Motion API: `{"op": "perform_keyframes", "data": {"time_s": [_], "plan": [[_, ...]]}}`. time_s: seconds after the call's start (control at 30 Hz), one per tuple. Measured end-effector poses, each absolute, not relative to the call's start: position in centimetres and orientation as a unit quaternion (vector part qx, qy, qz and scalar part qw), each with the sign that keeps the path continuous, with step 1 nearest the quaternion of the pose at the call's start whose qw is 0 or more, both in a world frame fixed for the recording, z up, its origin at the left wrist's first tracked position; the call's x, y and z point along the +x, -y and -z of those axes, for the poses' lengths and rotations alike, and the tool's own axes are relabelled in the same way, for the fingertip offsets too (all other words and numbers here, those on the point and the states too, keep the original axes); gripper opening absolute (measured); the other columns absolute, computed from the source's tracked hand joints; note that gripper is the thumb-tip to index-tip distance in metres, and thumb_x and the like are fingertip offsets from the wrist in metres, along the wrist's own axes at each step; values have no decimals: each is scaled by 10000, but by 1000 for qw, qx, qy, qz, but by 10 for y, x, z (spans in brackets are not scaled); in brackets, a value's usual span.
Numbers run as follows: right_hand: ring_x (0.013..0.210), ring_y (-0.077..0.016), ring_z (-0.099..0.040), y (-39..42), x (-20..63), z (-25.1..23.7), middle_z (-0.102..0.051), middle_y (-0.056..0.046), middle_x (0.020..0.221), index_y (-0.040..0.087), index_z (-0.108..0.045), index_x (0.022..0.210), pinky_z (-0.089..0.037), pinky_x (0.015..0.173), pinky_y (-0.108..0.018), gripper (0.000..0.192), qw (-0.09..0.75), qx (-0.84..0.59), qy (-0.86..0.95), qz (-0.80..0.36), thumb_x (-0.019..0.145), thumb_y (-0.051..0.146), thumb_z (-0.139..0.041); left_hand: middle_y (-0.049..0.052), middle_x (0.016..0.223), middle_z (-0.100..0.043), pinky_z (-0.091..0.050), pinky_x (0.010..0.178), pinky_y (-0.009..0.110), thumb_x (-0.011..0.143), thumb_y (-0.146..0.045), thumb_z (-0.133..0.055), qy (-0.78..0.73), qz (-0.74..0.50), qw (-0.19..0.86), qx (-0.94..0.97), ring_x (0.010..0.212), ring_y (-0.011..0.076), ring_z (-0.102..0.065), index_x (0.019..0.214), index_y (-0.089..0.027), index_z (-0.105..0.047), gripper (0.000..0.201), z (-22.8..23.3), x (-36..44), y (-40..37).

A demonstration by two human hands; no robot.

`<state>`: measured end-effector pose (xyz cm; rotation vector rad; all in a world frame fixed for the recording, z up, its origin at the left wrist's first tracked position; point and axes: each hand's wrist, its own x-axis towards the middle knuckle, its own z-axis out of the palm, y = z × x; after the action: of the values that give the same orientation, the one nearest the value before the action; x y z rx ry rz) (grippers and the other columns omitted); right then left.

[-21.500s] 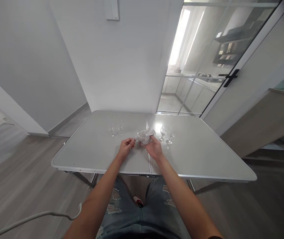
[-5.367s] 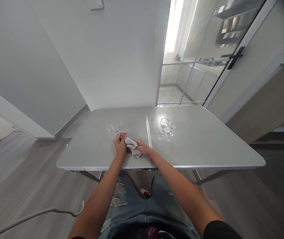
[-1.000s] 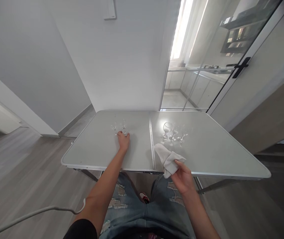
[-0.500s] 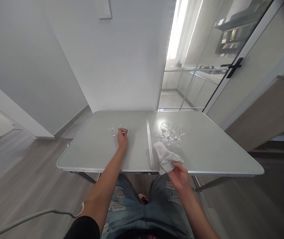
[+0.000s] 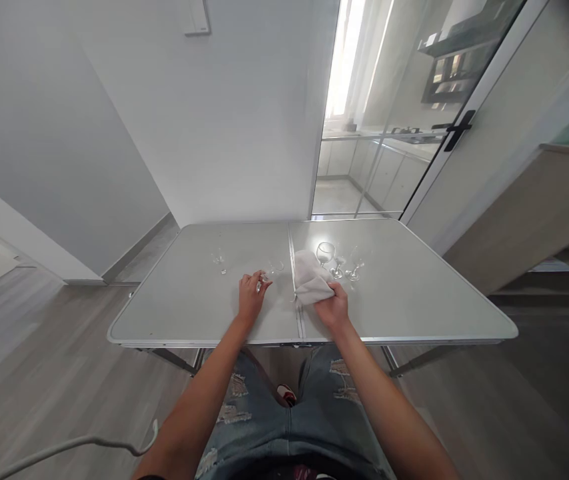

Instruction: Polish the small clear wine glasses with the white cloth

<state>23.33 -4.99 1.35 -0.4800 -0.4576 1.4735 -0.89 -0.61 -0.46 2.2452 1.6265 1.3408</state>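
In my left hand (image 5: 252, 293) is a small clear stemmed glass (image 5: 275, 267), tilted so that its bowl points right, with my fingers closed near its foot. My right hand (image 5: 333, 307) grips a white cloth (image 5: 310, 277), which hangs over the table's middle seam, a short way right of the glass. Beyond the cloth a round-bowled wine glass (image 5: 325, 253) stands upright, its lower part partly covered. Two smaller stemmed glasses, one of them a clear glass (image 5: 354, 272), stand beside it. Another small glass (image 5: 220, 260) is on the left half of the table.
The light grey folding table (image 5: 414, 300) has a metal rim and a seam across its middle. A wall (image 5: 244, 133) rises behind it. To the right is a glass door with a black handle (image 5: 459, 130). A pale cable (image 5: 89, 440) shows at lower left.
My left hand has lifted the small glass from the left group and brought it right and nearer. My right hand has moved the cloth forward and left, towards the glass.
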Motion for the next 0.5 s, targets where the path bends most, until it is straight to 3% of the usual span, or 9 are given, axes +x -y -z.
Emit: {"op": "perform_keyframes", "data": {"time_s": [0.23,0.5], "plan": [[831,-152,-611,12,218,-30,-679,36,895,258,-660,890,-492,765,-287,138,706,-255,326,-574,756,242,-694,59,928,-696,-378,832,362,898,-363,-674,-528,-419,-6,738,888,236,-558,1177,-248,-613,308,8,-9,6],[907,-201,-575,3,213,-46,-669,-9,925,225,-689,926,-455,790,-306,193,671,-364,484,-427,752,308,-673,57,923,-697,-381,825,351,917,-328,-647,-536,-441,-9,719,889,235,-556,1175,-242,-610,274,6,-10,8]]}}
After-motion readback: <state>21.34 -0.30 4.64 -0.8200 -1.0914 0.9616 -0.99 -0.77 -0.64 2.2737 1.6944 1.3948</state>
